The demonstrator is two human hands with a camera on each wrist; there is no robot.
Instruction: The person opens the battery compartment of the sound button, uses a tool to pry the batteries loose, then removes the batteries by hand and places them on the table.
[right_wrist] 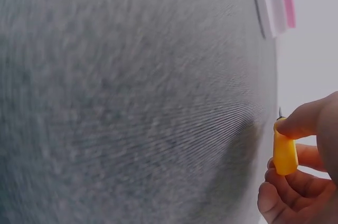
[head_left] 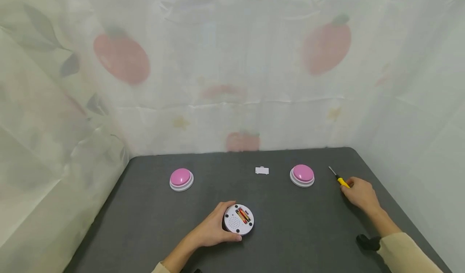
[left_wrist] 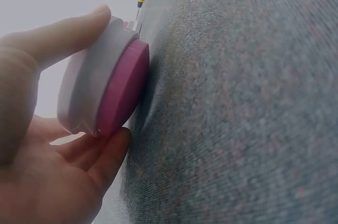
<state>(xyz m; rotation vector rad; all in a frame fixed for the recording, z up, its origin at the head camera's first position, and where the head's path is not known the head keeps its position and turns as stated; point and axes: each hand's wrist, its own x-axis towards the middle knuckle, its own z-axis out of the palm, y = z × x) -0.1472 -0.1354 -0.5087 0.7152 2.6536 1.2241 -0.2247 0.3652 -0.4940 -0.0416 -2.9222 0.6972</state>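
Observation:
My left hand (head_left: pixel 213 229) grips a round white push-button (head_left: pixel 232 223) by its rim, thumb on the near side and fingers on the far side. The button is upside down, so its base faces up and its uncovered battery bay shows red-and-black batteries (head_left: pixel 243 215). In the left wrist view, its pink dome (left_wrist: pixel 125 89) faces the table. Over at the right, my right hand (head_left: pixel 362 195) pinches a screwdriver (head_left: pixel 342 182) by its yellow handle. The metal shaft points away and to the left; the right wrist view shows the handle (right_wrist: pixel 285 155) between thumb and fingers.
Two more pink-domed buttons stand upright, one at the back left (head_left: pixel 181 178) and one at the back right (head_left: pixel 302 175). Between them lies a small white battery cover (head_left: pixel 262 170). The dark grey table (head_left: pixel 145 224) is bordered by a printed curtain (head_left: pixel 225 63).

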